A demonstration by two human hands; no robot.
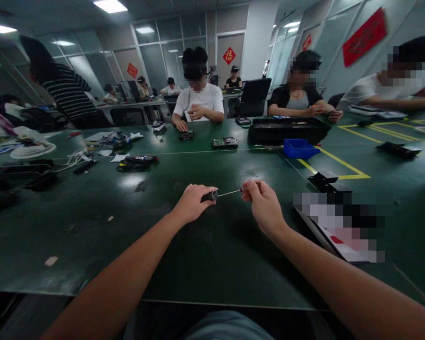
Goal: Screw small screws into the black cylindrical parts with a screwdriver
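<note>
My left hand [190,204] is closed round a dark cylindrical object [213,195], which lies sideways low over the green table [212,264]. Its round, metallic-rimmed end faces right; most of its body is hidden by the fingers. My right hand [265,204] pinches a thin screwdriver [229,192] by its small reddish handle, mostly covered by the fingers. The metal shaft points left, with its tip at the cylinder's round end. Whether the tip sits inside it, I cannot tell.
Bundled black cables [136,163] lie left of centre. Ahead is a circuit-board device [225,142]. To the right are a blue bin [299,148], a long black housing [286,131] and black parts [327,182]. Several people sit around; one opposite handles a small dark device [186,135].
</note>
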